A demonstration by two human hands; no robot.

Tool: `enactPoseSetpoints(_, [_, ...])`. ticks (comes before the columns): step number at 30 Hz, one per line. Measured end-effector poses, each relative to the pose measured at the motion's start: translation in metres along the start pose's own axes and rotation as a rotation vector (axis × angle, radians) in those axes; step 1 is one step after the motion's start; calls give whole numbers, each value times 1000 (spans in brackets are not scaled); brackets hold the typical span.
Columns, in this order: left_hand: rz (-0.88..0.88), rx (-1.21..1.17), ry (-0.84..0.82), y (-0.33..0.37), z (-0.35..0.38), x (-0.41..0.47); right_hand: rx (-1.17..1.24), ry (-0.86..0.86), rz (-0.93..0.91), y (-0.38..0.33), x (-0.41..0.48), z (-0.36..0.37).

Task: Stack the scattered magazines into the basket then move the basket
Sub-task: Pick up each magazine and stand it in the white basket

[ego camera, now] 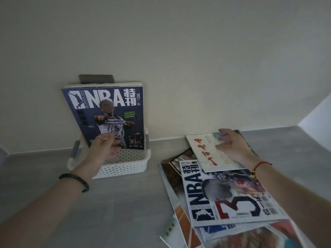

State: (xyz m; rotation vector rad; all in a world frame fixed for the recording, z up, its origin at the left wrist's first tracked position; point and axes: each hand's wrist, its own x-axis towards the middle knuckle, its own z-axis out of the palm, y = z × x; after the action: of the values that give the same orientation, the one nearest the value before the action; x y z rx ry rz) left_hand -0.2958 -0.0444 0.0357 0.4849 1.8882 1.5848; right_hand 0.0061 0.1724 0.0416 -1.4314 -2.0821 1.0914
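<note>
A dark NBA magazine (111, 104) stands on end in the white basket (125, 169), long axis vertical, title uppermost, leaning back on the wall (179, 51). The left hand (102, 149) hovers at its lower cover, fingers loosely apart. The right hand (231, 145) grips a white magazine (207, 154) lying flat on the scattered pile (223, 203), its red lettering along the left edge.

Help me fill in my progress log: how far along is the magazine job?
Done: a few magazines stand in the white basket, the blue NBA issue in front. In hand: the right hand grips the cream magazine atop the loose ones; the left hand hovers open by the basket. Left: the NBA "3" issue and those under it, then moving the basket.
</note>
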Motion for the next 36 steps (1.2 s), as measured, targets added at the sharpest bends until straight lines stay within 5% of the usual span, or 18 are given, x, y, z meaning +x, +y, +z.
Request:
enactPoseSetpoints(10, [-136, -18, -309, -38, 143, -76, -254, -172, 14, 110, -25, -47])
enactPoseSetpoints(15, [-324, -112, -283, -65, 200, -94, -462, -219, -65, 150, -8, -49])
enactPoseSetpoints(24, [-404, -354, -289, -82, 236, -118, -748, -347, -344, 174, 38, -48])
enactPoseSetpoints(31, [-394, -443, -373, -86, 272, -132, -744, -231, -516, 146, 32, -54])
enactPoseSetpoints(36, [-426, -504, -424, -78, 299, -128, -383, -364, -497, 115, -32, -15])
